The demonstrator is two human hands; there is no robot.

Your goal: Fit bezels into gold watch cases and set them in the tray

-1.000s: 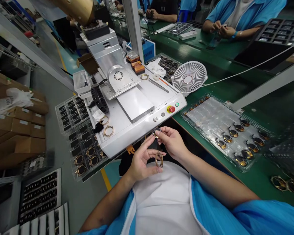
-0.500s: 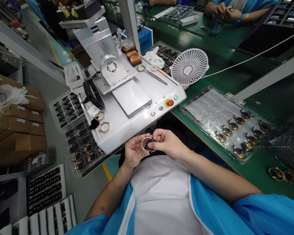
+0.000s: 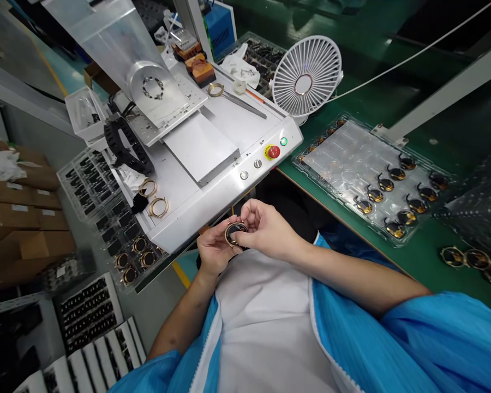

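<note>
A gold ring [image 3: 227, 236] is grasped at its left rim by the left hand [image 3: 213, 246], near the white machine [image 3: 213, 202]. Within the ring's outline, a dark disc [image 3: 236, 227] is touched by the thumb of the right hand [image 3: 267, 230]; whether it is also pinched cannot be told.

from over here i see a bright blue jacket [image 3: 354, 338] worn open over a plain whitish top [image 3: 265, 322] with soft creases across it. white zip edging [image 3: 207, 347] runs down both fronts, and the loose, half-length sleeves [image 3: 444, 322] are the same blue, lightly wrinkled.
</note>
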